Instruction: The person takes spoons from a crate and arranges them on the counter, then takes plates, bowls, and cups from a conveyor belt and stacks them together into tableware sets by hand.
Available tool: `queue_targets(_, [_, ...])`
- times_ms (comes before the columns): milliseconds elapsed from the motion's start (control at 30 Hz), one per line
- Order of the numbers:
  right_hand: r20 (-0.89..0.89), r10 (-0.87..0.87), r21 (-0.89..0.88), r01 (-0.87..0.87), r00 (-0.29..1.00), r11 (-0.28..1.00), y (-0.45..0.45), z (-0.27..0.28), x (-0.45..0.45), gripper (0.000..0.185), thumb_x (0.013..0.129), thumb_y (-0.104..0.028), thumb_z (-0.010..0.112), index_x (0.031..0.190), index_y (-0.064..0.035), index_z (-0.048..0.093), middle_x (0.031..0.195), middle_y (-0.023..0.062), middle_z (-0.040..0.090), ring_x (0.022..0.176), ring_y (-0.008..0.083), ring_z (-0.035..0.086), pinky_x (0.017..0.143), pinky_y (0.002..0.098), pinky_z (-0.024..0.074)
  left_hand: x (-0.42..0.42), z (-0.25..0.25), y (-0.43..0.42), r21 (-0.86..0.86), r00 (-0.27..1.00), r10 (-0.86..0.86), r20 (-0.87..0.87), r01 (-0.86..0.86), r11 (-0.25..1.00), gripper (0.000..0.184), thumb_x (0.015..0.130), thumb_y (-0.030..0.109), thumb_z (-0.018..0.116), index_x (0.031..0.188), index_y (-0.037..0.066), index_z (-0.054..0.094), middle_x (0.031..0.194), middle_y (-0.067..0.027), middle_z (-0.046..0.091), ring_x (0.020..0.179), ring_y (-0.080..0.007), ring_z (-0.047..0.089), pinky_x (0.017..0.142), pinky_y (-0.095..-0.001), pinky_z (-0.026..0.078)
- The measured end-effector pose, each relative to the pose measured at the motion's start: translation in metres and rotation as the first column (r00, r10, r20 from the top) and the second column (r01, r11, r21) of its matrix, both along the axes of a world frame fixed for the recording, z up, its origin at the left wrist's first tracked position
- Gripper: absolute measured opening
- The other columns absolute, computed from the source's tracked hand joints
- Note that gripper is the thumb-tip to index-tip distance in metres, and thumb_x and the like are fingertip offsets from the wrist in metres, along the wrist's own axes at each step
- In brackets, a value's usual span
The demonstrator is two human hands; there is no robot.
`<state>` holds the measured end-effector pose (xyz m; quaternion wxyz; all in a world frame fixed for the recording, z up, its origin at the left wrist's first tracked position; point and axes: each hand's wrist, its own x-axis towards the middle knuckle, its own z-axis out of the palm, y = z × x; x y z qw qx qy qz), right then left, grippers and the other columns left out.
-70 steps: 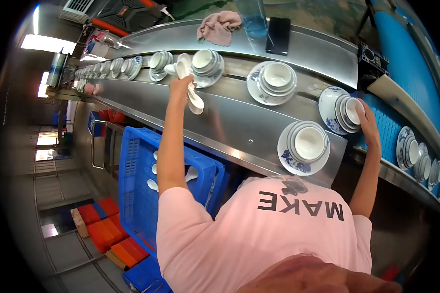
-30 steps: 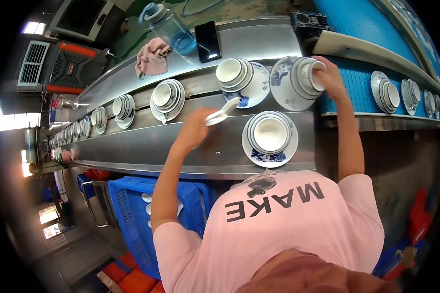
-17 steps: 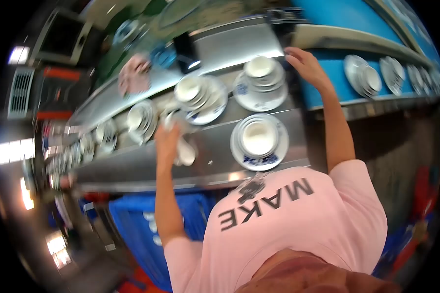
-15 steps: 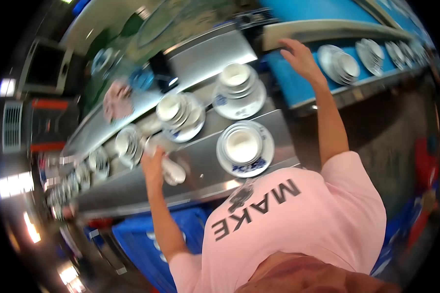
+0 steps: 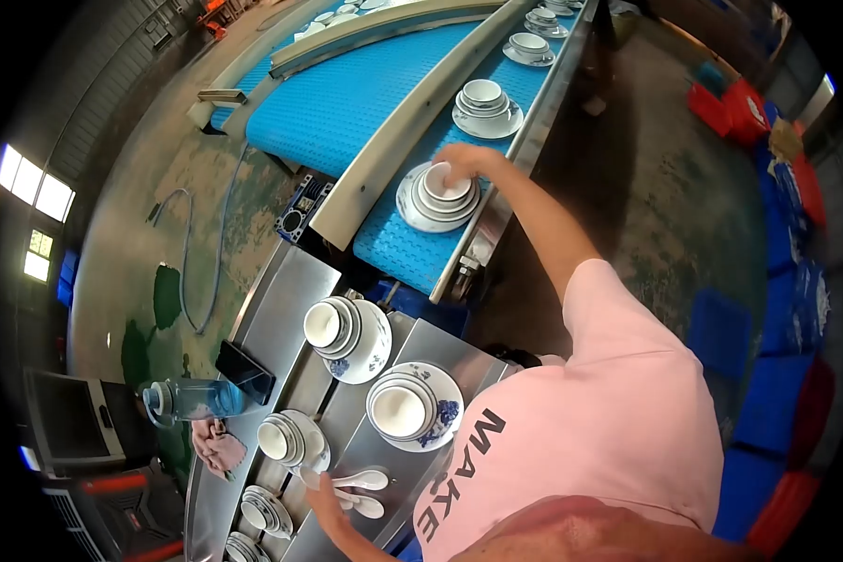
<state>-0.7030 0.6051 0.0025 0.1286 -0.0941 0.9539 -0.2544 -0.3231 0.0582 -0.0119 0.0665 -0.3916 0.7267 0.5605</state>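
Note:
My left hand (image 5: 322,491) is closed on several white spoons (image 5: 363,480) over the steel counter, beside a plate with stacked bowls (image 5: 277,438). My right hand (image 5: 461,163) reaches onto the blue belt. Its fingers grip the small top bowl of a dish stack (image 5: 429,201) there. Between my hands, two more stacks stand on the counter: one with its cup-like bowl (image 5: 323,324) toward the left, and another (image 5: 401,410) close to my shirt. Both have blue-patterned plates underneath.
More dish stacks (image 5: 483,105) stand farther along the belt. A black phone (image 5: 245,372), a blue-tinted bottle (image 5: 197,400) and a pink cloth (image 5: 216,446) lie at the counter's outer side. A raised beige rail (image 5: 398,131) edges the belt.
The view has swung right toward the belt. My right hand, open in the air half a second ago, now grips a stack on the belt. My left hand still holds the spoons.

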Motion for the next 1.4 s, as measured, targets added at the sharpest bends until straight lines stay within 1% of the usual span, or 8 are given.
queue_targets(367, [0.13,0.08,-0.703,0.036,0.988,0.71,-0.089,-0.005,0.052,0.041,0.069,-0.008,0.055,0.11,-0.0035,0.055,0.099,0.0076,0.058,0.091,0.0176,0.053,0.082,0.0297,0.0419,-0.007,0.019,0.013,-0.054,0.999,0.034,-0.01,-0.035,0.998,0.032,0.079,0.024,0.062,0.101,0.002,0.053,0.082,-0.0039,0.055,0.069,-0.0128,0.049,0.06,-0.0293,0.041])
queue_targets(633, [0.078,0.162,-0.63,-0.077,0.984,0.773,-0.184,-0.01,0.07,0.036,0.068,-0.006,0.057,0.104,-0.0019,0.058,0.096,0.0112,0.062,0.087,0.0203,0.058,0.077,0.03,0.0452,-0.012,0.02,0.013,0.222,0.948,0.294,-0.122,-0.262,0.939,0.023,0.08,0.021,0.063,0.089,0.003,0.052,0.07,-0.0045,0.054,0.057,-0.0147,0.056,0.05,-0.0272,0.047])
queue_targets(700, [-0.262,0.076,-0.492,-0.2,0.962,0.847,-0.198,-0.058,0.067,0.035,0.068,-0.009,0.057,0.103,-0.0055,0.058,0.1,0.0161,0.058,0.094,0.0313,0.055,0.085,0.0363,0.0427,-0.017,0.015,0.019,0.274,0.897,0.391,-0.207,-0.331,0.903,0.029,0.081,0.016,0.061,0.102,0.001,0.047,0.085,-0.0064,0.054,0.071,-0.0162,0.057,0.06,-0.0293,0.051])
queue_targets(767, [-0.004,0.1,-0.537,-0.086,0.995,0.839,-0.211,-0.039,0.077,0.036,0.07,-0.009,0.052,0.106,-0.0035,0.055,0.099,0.0175,0.058,0.096,0.0309,0.053,0.087,0.0348,0.0403,-0.02,0.007,0.016,0.307,0.896,0.401,-0.191,-0.333,0.891,0.032,0.082,0.016,0.059,0.106,0.0,0.045,0.086,-0.0088,0.054,0.075,-0.019,0.058,0.062,-0.0303,0.052])
queue_targets(1067, [-0.015,0.344,-0.554,-0.294,0.939,0.778,-0.199,-0.019,0.066,0.043,0.078,-0.031,0.055,0.106,0.0014,0.055,0.104,0.0202,0.057,0.101,0.0314,0.053,0.088,0.0358,0.0405,-0.034,0.033,0.041,0.277,0.944,0.239,-0.229,-0.172,0.945,0.032,0.085,0.014,0.054,0.112,0.001,0.045,0.08,-0.0105,0.056,0.059,-0.0154,0.054,0.054,-0.0274,0.047])
queue_targets(1200, [-0.177,0.031,-0.501,-0.117,0.984,0.858,-0.129,0.025,0.032,0.038,0.076,-0.014,0.055,0.112,-0.0041,0.054,0.109,0.0152,0.056,0.096,0.0256,0.057,0.085,0.0344,0.0437,-0.024,0.023,0.022,0.225,0.939,0.27,-0.213,-0.222,0.949,0.027,0.084,0.012,0.054,0.108,0.002,0.046,0.074,-0.0074,0.054,0.057,-0.0147,0.053,0.052,-0.0266,0.046])
queue_targets(1267, [-0.617,-0.09,-0.289,-0.119,0.782,0.95,-0.079,0.0,-0.004,0.038,0.073,-0.006,0.054,0.112,-0.0068,0.055,0.112,0.0154,0.054,0.099,0.0275,0.055,0.088,0.0355,0.0421,-0.019,0.024,0.014,0.268,0.913,0.347,-0.214,-0.287,0.92,0.023,0.084,0.013,0.055,0.104,0.003,0.047,0.07,-0.0058,0.051,0.056,-0.0142,0.051,0.05,-0.0261,0.045])
queue_targets(1400, [-0.512,-0.109,0.159,0.219,0.852,0.963,-0.015,0.003,-0.042,0.042,0.072,-0.003,0.051,0.114,-0.0102,0.054,0.116,0.0155,0.052,0.108,0.0319,0.047,0.094,0.0385,0.0377,-0.016,0.02,-0.001,0.396,0.874,0.432,-0.224,-0.324,0.859,0.021,0.087,0.021,0.052,0.096,0.004,0.048,0.063,-0.0037,0.047,0.053,-0.014,0.048,0.046,-0.0261,0.041])
